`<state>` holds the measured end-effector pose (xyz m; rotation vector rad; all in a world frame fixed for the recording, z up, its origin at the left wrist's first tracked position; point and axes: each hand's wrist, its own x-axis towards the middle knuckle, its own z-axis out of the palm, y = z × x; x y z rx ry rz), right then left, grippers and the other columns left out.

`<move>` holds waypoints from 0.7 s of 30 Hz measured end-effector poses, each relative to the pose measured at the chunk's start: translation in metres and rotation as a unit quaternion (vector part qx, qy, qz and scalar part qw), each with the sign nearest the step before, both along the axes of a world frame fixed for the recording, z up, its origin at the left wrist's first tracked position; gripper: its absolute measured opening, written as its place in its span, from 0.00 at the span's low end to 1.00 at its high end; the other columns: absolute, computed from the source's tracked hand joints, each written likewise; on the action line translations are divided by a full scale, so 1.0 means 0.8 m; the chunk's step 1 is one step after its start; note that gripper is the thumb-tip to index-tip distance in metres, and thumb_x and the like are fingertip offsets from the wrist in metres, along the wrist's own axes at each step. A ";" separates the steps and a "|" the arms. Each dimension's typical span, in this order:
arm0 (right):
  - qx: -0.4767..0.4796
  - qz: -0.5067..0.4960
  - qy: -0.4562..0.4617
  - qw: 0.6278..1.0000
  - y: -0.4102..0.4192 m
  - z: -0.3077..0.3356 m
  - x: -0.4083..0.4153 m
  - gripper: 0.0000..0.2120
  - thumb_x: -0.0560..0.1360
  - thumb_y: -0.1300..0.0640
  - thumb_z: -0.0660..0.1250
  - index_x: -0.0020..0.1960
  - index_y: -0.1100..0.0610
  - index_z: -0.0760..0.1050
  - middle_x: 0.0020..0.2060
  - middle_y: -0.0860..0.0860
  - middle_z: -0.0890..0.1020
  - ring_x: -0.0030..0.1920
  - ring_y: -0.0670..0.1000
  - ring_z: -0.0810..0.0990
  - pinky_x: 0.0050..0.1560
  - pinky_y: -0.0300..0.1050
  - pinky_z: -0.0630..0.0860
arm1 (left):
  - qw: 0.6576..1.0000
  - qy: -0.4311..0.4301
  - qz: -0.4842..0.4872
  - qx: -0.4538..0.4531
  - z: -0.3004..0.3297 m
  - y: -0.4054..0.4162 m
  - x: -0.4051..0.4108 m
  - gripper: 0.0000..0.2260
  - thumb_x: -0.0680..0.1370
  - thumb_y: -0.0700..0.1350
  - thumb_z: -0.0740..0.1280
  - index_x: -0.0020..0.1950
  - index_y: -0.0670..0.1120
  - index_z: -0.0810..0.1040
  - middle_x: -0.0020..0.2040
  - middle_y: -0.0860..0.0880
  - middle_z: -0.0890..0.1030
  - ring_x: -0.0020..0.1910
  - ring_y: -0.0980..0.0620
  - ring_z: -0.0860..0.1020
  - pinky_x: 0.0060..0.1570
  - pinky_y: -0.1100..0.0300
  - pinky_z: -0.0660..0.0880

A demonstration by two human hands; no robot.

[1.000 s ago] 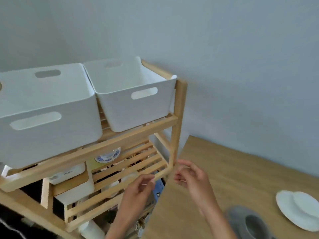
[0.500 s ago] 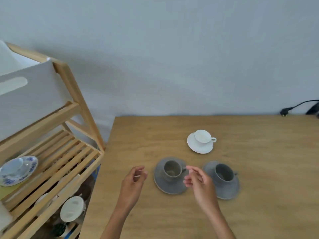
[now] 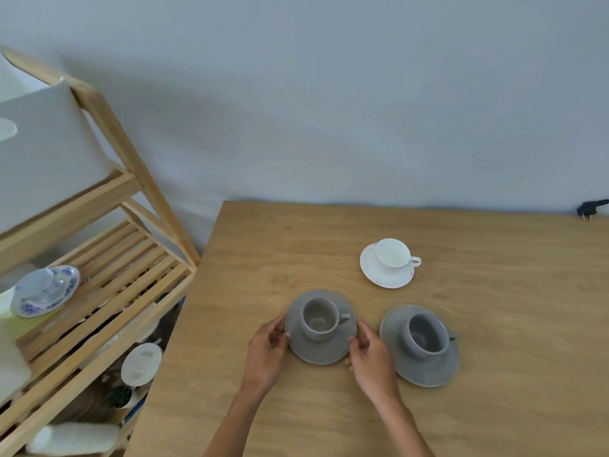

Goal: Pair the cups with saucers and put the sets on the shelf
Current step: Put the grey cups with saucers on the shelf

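Note:
A grey cup (image 3: 319,318) stands on a grey saucer (image 3: 321,349) near the table's front left. My left hand (image 3: 268,352) touches the saucer's left rim and my right hand (image 3: 370,357) touches its right rim, fingers curled on the edges. To the right sits a darker grey cup (image 3: 425,336) on its saucer (image 3: 420,371). Behind them a white cup (image 3: 393,255) rests on a white saucer (image 3: 379,275). On the wooden shelf (image 3: 108,291) at the left stands a blue-patterned cup and saucer set (image 3: 44,291).
The wooden table (image 3: 494,407) meets a grey wall. A white bin (image 3: 43,153) fills the shelf's upper level. White dishes (image 3: 141,364) lie on a lower level. A black plug (image 3: 590,207) lies at the table's back right corner.
My view swung from the shelf to the table. Both hands moved forward and now hold the rim of the near grey saucer on either side.

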<state>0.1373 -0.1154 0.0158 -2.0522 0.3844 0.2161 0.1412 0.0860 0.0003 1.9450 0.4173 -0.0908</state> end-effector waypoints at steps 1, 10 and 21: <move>0.014 0.000 0.005 1.000 -0.002 -0.001 0.004 0.19 0.81 0.59 0.64 0.70 0.48 0.74 0.34 0.49 0.84 0.32 0.48 0.84 0.38 0.44 0.82 | 1.000 -0.002 0.008 0.006 -0.002 -0.002 0.001 0.18 0.77 0.36 0.69 0.67 0.46 0.78 0.55 0.50 0.83 0.51 0.59 0.81 0.56 0.61 0.77; 0.035 -0.011 -0.005 0.999 -0.004 -0.014 0.021 0.22 0.81 0.61 0.65 0.74 0.53 0.72 0.33 0.50 0.83 0.28 0.48 0.84 0.39 0.50 0.84 | 0.998 -0.017 0.061 0.011 -0.004 -0.011 -0.002 0.19 0.76 0.34 0.69 0.64 0.50 0.79 0.53 0.55 0.82 0.50 0.68 0.79 0.53 0.64 0.79; 0.071 0.043 -0.048 0.995 0.031 0.027 0.049 0.19 0.81 0.63 0.65 0.71 0.56 0.75 0.32 0.53 0.83 0.25 0.47 0.82 0.37 0.49 0.82 | 0.989 -0.060 0.131 -0.044 0.040 0.024 -0.011 0.17 0.78 0.34 0.67 0.62 0.52 0.80 0.57 0.54 0.81 0.49 0.61 0.80 0.55 0.55 0.80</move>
